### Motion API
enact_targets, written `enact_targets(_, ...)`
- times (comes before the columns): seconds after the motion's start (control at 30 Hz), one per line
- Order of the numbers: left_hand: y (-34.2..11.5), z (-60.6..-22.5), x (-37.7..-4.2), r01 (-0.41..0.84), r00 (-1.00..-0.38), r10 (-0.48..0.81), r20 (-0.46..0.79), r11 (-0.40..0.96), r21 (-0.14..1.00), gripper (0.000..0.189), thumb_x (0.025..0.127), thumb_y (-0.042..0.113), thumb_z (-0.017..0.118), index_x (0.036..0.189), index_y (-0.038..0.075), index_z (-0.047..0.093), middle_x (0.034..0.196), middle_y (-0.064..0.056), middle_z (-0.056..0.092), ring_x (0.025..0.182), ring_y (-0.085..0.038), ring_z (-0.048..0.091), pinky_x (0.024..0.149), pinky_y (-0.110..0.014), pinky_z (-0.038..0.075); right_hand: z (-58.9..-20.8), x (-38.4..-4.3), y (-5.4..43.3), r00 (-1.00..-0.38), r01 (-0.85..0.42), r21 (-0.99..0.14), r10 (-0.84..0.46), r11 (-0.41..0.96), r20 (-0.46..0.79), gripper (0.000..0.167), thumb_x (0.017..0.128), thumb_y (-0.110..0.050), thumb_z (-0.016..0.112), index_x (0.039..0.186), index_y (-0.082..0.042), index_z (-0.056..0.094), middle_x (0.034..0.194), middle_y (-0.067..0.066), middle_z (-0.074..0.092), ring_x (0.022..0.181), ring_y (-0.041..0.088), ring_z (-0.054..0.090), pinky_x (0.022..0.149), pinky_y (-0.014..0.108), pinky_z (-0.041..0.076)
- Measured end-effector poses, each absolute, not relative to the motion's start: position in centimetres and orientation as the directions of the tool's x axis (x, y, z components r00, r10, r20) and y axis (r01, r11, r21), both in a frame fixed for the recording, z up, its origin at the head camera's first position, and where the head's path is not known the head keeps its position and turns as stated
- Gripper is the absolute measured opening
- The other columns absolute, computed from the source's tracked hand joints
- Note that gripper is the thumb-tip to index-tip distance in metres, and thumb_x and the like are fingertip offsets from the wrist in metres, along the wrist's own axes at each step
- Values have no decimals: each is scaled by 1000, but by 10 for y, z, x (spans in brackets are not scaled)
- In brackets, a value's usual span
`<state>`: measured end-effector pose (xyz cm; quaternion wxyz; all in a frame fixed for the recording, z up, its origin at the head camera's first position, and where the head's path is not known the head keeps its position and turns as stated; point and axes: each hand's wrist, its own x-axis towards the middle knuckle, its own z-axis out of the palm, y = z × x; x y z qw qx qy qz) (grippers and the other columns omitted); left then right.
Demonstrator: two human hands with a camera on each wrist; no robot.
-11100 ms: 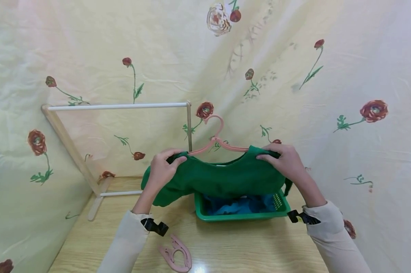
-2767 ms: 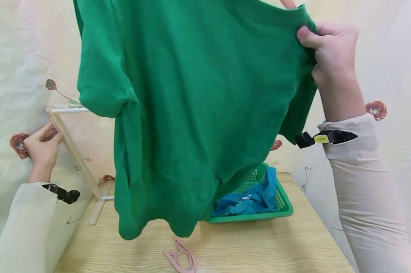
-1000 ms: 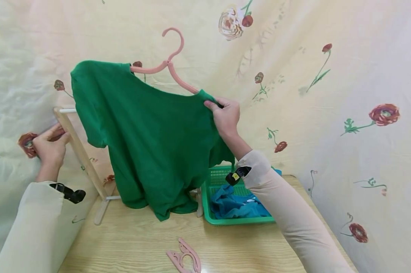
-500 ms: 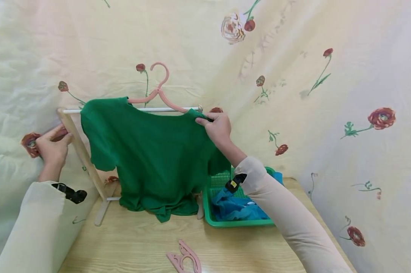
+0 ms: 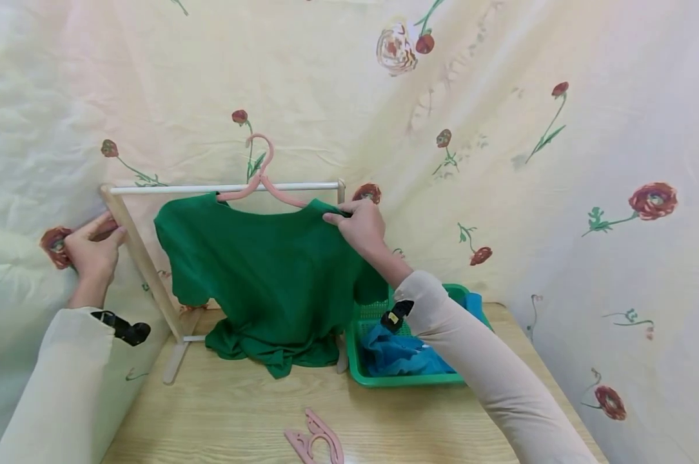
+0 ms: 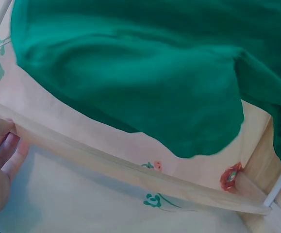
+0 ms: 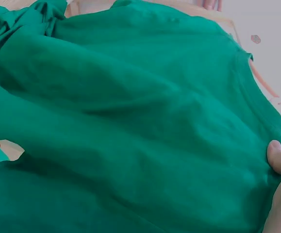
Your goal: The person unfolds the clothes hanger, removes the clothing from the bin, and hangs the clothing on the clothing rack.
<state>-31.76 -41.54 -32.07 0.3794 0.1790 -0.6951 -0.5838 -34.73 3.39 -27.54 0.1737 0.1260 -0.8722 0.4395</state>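
Note:
A green T-shirt [image 5: 268, 270] hangs on a pink clothes hanger [image 5: 266, 183] in front of the white top rail [image 5: 210, 189] of a small wooden rack. Its hook stands above the rail; I cannot tell whether they touch. My right hand [image 5: 362, 225] pinches the shirt's right shoulder at the neckline, and the right wrist view shows the thumb [image 7: 278, 158] on the cloth. My left hand [image 5: 96, 251] holds the rack's left wooden post [image 5: 143, 267] near its top. In the left wrist view, fingertips [image 6: 15, 158] lie against that post.
A green basket [image 5: 407, 381] with blue cloth [image 5: 398, 354] in it stands right of the rack, partly behind my right forearm. A folded pink hanger [image 5: 320, 438] lies on the wooden table [image 5: 227, 412] near the front. Flowered fabric [image 5: 500, 161] surrounds the table.
My right hand has lowered the shirt and hanger from above the rack, bringing the hook down close to the rail. My left hand has stayed at the left post.

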Motion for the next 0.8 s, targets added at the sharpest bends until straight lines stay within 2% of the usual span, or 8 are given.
enact_targets(0.17,-416,-324,-318,205,-636,-700,326,254,945,42,91,-5,67,131,8,68,73,30,61,73,11,59,67,-3,46,-280,-346,27,-905,-375,-696,-80,613,418,29,91,-33,78,113,-15,80,101,9,80,81,25,71,55,25,43)
enact_targets(0.5,-417,-325,-319,195,-623,-702,345,288,938,41,93,-4,66,130,13,70,77,30,63,84,6,64,73,-6,46,-284,-346,18,-907,-380,-676,-112,631,406,21,91,-33,78,103,-17,83,96,5,80,77,22,69,55,25,43)
enact_targets(0.7,-416,-327,-320,235,-626,-676,388,311,921,41,92,-4,67,130,10,70,78,30,63,80,8,61,73,-6,46,-287,-346,13,-881,-418,-623,-128,662,455,20,92,-34,77,92,-16,84,82,5,78,70,20,65,54,26,40)
enact_targets(0.8,-416,-328,-319,250,-631,-661,407,323,913,40,91,-2,68,130,9,70,79,30,64,78,9,60,73,-5,45,-289,-346,10,-864,-441,-595,-140,672,483,20,92,-34,77,92,-16,85,80,5,78,69,20,66,52,26,40)
